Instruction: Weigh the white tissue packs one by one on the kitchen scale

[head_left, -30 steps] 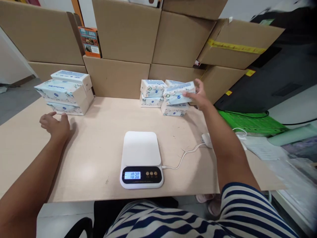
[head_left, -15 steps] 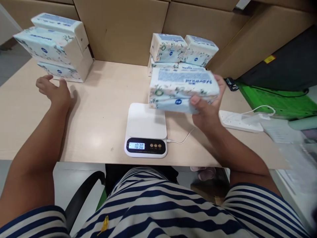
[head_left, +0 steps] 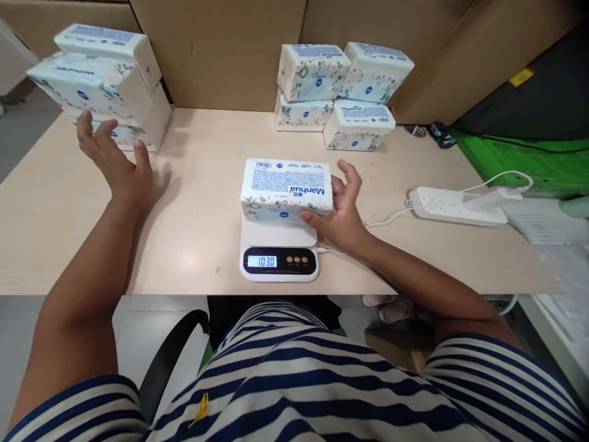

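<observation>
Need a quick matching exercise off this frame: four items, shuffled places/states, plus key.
1. Display
2. Left hand
3. Power strip
4. Manhua pack

A. Gripped by the right hand
B. White, right of the scale
C. Lit, digits 103.0
D. Open, by the left-side stack

Pairs: 1-C, 2-D, 3-B, 4-A

Smooth, printed plastic film on the tissue pack (head_left: 285, 184), and here's the scale (head_left: 262, 236): white plastic, shiny black panel (head_left: 282, 252), 3 metallic-looking buttons (head_left: 297, 260)! Pale wood-grain tabletop (head_left: 197, 233), softly gleaming, against matt brown cardboard boxes (head_left: 230, 55).
</observation>
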The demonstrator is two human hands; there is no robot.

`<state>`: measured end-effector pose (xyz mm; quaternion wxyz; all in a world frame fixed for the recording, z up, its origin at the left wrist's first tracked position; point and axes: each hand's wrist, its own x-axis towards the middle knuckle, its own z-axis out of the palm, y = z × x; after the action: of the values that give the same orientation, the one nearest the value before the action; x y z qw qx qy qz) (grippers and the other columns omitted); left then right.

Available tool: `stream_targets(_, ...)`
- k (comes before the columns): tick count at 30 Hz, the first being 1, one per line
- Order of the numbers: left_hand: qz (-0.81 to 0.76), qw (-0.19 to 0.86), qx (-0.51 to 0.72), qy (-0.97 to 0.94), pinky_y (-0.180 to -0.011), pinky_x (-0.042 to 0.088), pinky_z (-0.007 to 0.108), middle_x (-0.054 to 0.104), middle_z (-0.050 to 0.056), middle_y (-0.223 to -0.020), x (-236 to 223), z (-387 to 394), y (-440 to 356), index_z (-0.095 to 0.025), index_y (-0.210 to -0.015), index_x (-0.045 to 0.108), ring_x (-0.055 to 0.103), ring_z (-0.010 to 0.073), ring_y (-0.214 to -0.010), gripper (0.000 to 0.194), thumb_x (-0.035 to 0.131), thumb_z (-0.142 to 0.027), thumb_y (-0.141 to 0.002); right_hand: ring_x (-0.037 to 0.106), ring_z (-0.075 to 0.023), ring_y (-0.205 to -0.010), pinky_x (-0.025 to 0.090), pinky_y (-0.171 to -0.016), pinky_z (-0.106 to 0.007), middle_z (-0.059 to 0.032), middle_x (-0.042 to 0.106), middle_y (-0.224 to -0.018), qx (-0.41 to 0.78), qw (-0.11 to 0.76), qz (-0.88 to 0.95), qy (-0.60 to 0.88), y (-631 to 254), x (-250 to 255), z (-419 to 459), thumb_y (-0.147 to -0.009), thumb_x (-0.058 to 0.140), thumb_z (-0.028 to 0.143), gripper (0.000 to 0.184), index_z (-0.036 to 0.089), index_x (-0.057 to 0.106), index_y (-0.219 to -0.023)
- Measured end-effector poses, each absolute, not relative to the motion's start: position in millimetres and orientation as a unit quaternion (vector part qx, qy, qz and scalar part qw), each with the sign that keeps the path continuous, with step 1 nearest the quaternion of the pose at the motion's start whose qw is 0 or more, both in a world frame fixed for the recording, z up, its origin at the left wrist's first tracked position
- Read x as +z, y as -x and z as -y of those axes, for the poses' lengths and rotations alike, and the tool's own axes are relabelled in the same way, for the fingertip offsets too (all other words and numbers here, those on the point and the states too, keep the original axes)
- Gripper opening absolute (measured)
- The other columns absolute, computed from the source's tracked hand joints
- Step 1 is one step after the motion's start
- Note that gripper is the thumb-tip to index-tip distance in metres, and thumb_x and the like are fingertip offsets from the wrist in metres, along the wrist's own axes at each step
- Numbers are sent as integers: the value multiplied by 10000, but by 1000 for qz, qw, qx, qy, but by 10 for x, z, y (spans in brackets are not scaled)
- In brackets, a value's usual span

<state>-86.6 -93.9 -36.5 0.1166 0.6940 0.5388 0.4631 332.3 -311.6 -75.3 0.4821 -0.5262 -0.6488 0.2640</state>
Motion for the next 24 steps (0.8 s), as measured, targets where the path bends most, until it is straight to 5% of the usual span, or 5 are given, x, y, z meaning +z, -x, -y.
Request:
stream_targets(3,-432,124,480,-753,-1487,206,478,239,-34,-1749,-366,1159,620,-286,-1507,380,246,198,-1688,612,533,-743,-1129,293,-384,-1783,274,-1447,-709,-125,281,-1897,305,448,632,553,-3358,-736,3193,-797,821,905,1422,466,-87,-1798)
stream_targets(8,-384,423,507,-645,-1326,446,609,470,47,-1721,-430,1653,-70,-377,-1508,509,465,375,-1597,917,363,-1065,-920,-13,-324,-1844,188,-1480,-686,17,7,-1975,317,471,597,566,-3351,-640,3297,-839,665,996,1366,527,-191,-1794)
stream_targets(14,-316,564,389,-656,-1450,283,663,423,70,-1847,-468,2350,-514,-389,-1746,427,208,415,-1806,1076,274,-1071,-927,35,-305,-1844,166,-1506,-608,48,21,-1971,400,470,578,534,-3252,-538,3408,-885,481,1050,1252,457,-54,-1849)
stream_targets(19,-239,632,367,-640,-1478,232,654,424,60,-1859,-478,2612,-550,-391,-1810,332,125,415,-1823,1080,412,-1033,-945,183,-321,-1828,217,-1506,-592,37,165,-1959,453,468,581,488,-3187,-508,3467,-876,512,1048,1257,427,42,-1863)
stream_targets(24,-241,658,358,-617,-1491,188,654,345,47,-1901,-484,2672,-514,-377,-1821,309,31,409,-1829,1060,448,-995,-971,130,-297,-1838,212,-1508,-597,86,136,-1958,433,472,593,488,-3228,-549,3453,-924,452,1024,1133,470,109,-1852)
